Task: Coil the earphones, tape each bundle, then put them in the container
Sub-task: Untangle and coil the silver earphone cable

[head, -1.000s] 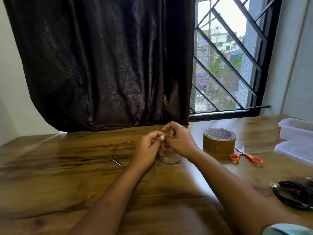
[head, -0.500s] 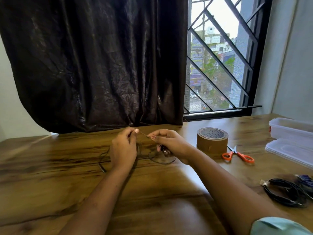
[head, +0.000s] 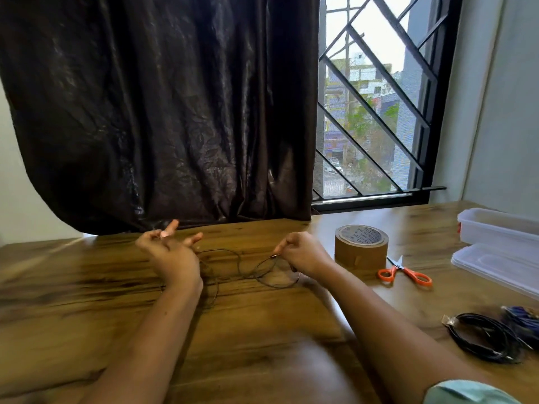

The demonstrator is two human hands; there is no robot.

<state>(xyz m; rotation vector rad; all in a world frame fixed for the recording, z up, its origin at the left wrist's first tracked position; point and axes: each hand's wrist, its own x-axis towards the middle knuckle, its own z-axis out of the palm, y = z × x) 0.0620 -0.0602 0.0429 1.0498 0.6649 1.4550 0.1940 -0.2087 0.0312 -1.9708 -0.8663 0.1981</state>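
A thin dark earphone cable (head: pixel 248 269) lies in loose loops on the wooden table (head: pixel 87 287) between my hands. My right hand (head: pixel 303 253) pinches one end of it just above the table. My left hand (head: pixel 172 252) is raised, thumb and forefinger closed on the other end, the remaining fingers spread. A roll of brown tape (head: pixel 361 246) stands right of my right hand. Orange-handled scissors (head: pixel 404 272) lie beside it. The clear plastic container (head: pixel 498 228) sits at the far right with its lid (head: pixel 495 265) in front.
More earphones lie at the right edge near me: a black coiled bundle (head: pixel 487 336) and a blue one (head: pixel 522 319). A dark curtain (head: pixel 160 112) hangs behind the table, next to a barred window (head: pixel 370 112).
My hands were close together over the cable; they have pulled apart, left hand going left and up, right hand going right, drawing the cable out between them.
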